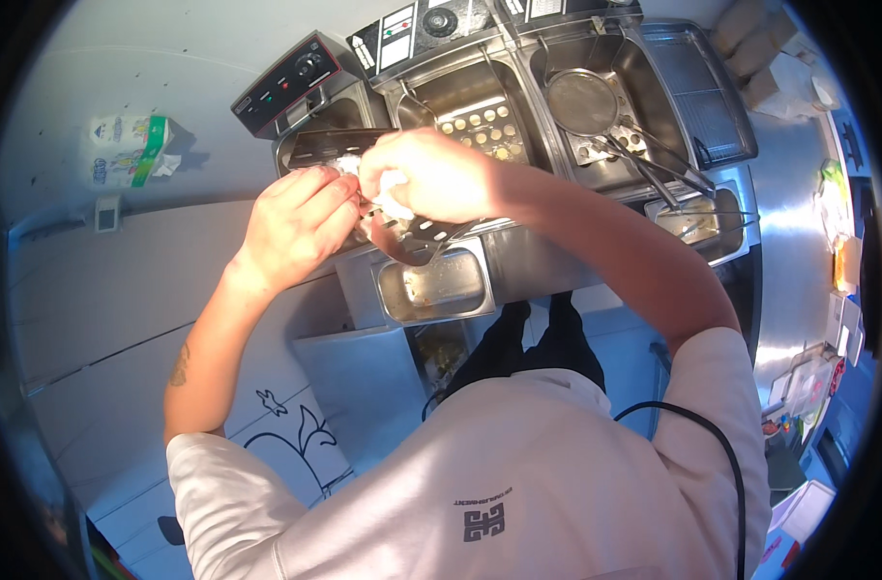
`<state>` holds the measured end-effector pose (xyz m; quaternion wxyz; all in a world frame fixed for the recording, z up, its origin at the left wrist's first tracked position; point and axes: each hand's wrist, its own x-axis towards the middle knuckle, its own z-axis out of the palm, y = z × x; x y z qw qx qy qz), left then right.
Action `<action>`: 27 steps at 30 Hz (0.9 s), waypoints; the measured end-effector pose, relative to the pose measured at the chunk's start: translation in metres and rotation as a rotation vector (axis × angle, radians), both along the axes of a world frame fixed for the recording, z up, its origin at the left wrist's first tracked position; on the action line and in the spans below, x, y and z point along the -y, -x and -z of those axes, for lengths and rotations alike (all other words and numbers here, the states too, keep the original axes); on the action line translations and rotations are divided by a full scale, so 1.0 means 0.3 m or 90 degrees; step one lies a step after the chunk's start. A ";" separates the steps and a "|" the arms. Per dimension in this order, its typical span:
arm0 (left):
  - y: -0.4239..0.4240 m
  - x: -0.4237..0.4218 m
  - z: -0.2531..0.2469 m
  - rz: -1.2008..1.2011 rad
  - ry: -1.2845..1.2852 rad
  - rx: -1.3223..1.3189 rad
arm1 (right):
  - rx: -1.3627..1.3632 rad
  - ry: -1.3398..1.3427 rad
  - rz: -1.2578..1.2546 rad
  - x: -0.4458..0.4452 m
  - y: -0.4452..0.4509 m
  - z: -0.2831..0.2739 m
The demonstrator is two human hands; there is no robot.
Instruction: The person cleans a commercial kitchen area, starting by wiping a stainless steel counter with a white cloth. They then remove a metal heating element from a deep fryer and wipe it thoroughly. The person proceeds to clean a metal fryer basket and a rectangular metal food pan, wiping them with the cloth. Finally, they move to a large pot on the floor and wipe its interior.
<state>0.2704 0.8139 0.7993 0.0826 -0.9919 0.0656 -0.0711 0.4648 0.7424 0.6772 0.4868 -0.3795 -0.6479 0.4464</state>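
Observation:
Both my hands are close together over the front of the left fryer section. My right hand point(430, 174) has bent fingers around a crumpled white tissue or cloth point(394, 196), partly hidden by the hand and washed out by glare. My left hand point(303, 225) pinches at the edge of something small beside it; its fingertips are too bright to tell what they hold. Beneath the hands lies a dark slotted metal plate point(332, 143), and a curved shiny metal strip point(405, 250) shows under them.
Deep fryer basins point(517, 80) stand ahead, one holding a round mesh skimmer point(582, 101) and tongs point(648, 174). A steel pan point(434, 286) sits at the front edge, another pan point(709, 225) at right. A wire-rack tray point(702, 87) lies beyond; a tissue pack point(129, 151) hangs left.

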 end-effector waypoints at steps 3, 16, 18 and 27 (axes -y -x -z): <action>-0.008 0.001 -0.012 0.002 -0.020 0.018 | 0.132 0.162 0.054 -0.035 -0.009 0.077; 0.053 -0.007 0.021 -0.042 -0.008 0.023 | 0.113 0.042 -0.065 0.040 -0.095 -0.011; 0.051 -0.014 0.018 -0.028 -0.009 0.031 | 0.162 0.089 -0.104 0.024 -0.057 0.013; 0.186 -0.163 -0.071 -0.247 -0.002 0.047 | -0.036 0.339 0.315 -0.009 -0.310 0.411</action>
